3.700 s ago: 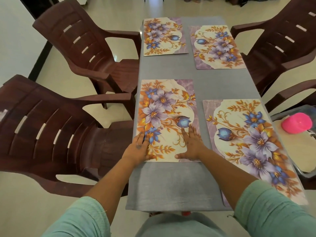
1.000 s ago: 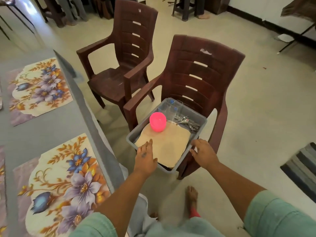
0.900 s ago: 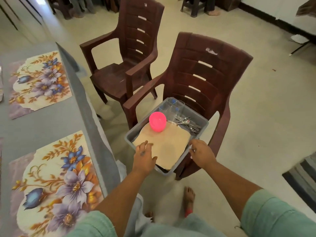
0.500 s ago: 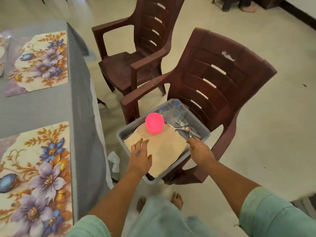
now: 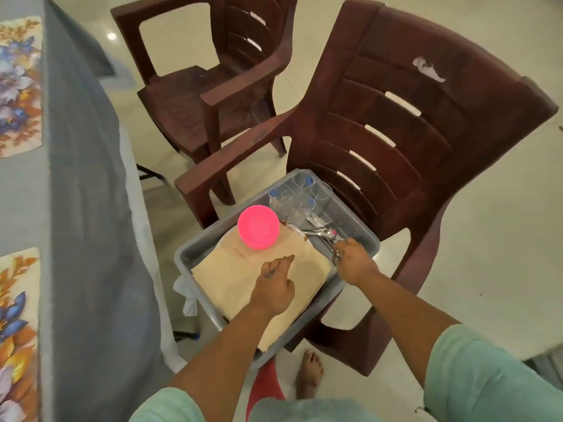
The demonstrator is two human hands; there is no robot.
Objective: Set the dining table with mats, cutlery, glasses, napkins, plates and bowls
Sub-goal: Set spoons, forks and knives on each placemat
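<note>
Right hand (image 5: 353, 258): clenched on steel cutlery (image 5: 323, 233) in grey plastic tub (image 5: 198, 254) on brown chair (image 5: 426, 132).
Left hand (image 5: 275, 286): released, over beige napkins (image 5: 231, 275).
Risk: loose pieces may slip; tub overhangs seat, may tip.

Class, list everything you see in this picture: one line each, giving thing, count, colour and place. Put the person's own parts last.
Brown plastic armchairs: two, dark brown, right of the table.
Grey plastic tub: one, grey, on the nearer chair's seat.
Tan folded cloths: a stack, count unclear, tan, inside the tub.
Pink plastic bowl: one, upside down on the cloths.
Clear drinking glasses: several, in the tub's far corner.
Steel cutlery: a bundle, silver, along the tub's right side.
Floral place mats: two partly seen, on the grey-clothed table.
Left hand: over the cloths, grip open.
Right hand: grip closed on the cutlery.
Bare foot: one, on the floor.
</note>
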